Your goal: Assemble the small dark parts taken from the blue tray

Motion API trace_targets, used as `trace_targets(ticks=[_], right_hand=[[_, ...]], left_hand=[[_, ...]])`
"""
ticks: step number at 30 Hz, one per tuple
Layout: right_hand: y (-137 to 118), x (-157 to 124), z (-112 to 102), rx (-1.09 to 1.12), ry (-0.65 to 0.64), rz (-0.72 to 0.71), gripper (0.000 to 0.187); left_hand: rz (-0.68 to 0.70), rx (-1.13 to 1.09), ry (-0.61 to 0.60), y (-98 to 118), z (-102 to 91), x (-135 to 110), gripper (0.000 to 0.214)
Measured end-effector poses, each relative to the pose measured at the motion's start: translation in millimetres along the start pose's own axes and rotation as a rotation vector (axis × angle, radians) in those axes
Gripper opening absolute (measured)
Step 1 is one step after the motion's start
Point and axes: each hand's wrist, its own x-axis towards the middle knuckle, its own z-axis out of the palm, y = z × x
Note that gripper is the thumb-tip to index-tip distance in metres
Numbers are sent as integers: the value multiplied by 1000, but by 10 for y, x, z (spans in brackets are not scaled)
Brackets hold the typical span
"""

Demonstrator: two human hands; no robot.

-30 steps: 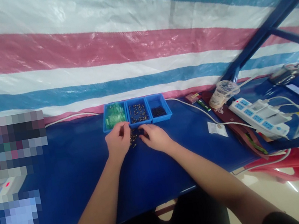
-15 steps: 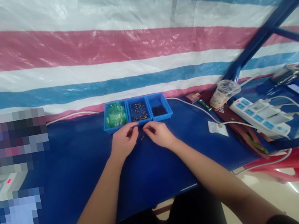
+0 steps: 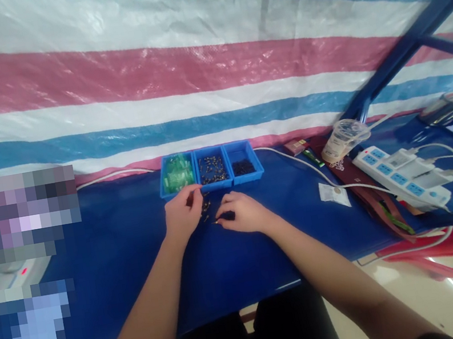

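Note:
My right hand point(image 3: 242, 212) pinches a small brass-coloured metal part point(image 3: 215, 223) just above the table. With thumb and fingertips together, my left hand point(image 3: 183, 211) sits at the front of the bins; anything between those fingers is too small to make out. A few similar metal parts point(image 3: 205, 209) lie on the table between my hands. Behind them stand three joined blue bins: the left bin point(image 3: 162, 186) holds green and clear pieces, the middle bin point(image 3: 216, 185) many small metal parts, and the right bin point(image 3: 248, 177) small black parts.
To the right are a clear plastic cup point(image 3: 345, 139), a white power strip point(image 3: 401, 178) with plugs, a small white packet point(image 3: 334, 194) and a brown strap point(image 3: 365, 192). A white cable point(image 3: 295, 164) crosses the blue table point(image 3: 128, 255). A striped sheet point(image 3: 192, 65) hangs behind.
My right hand has moved down towards me, a metal part now showing at its fingertips. My left hand has shifted slightly left, exposing more metal parts on the table.

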Motion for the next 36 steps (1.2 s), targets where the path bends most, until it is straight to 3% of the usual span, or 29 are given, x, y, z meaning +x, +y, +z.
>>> trace_targets(ticks=[3, 6, 10, 15, 20, 25, 29, 33, 36], right_hand=[[-75, 3, 20, -25, -3, 22, 36], [-164, 0, 58, -37, -41, -8, 43], [-210, 30, 171, -74, 15, 35, 48], [-153, 56, 226, -66, 7, -13, 21], [-188, 53, 249, -82, 51, -18, 32], [-215, 61, 301, -85, 11, -76, 19], [-150, 46, 246, 199, 105, -49, 15], [-39, 65, 174, 731, 343, 257, 18], [23, 109, 146, 1158, 452, 381, 15]], left_hand=[[-11, 1, 32, 15, -10, 21, 25], [-13, 2, 60, 46, -23, 30, 25], [-4, 9, 66, 59, -42, 37, 24], [-20, 10, 85, 15, -49, 20, 25], [-14, 20, 67, 19, -35, 1, 24], [-14, -1, 49, 24, -42, 1, 24], [-25, -14, 39, 6, -66, -22, 24], [28, -108, -115, 34, -60, -76, 25], [106, -164, -224, 97, -20, -120, 29]])
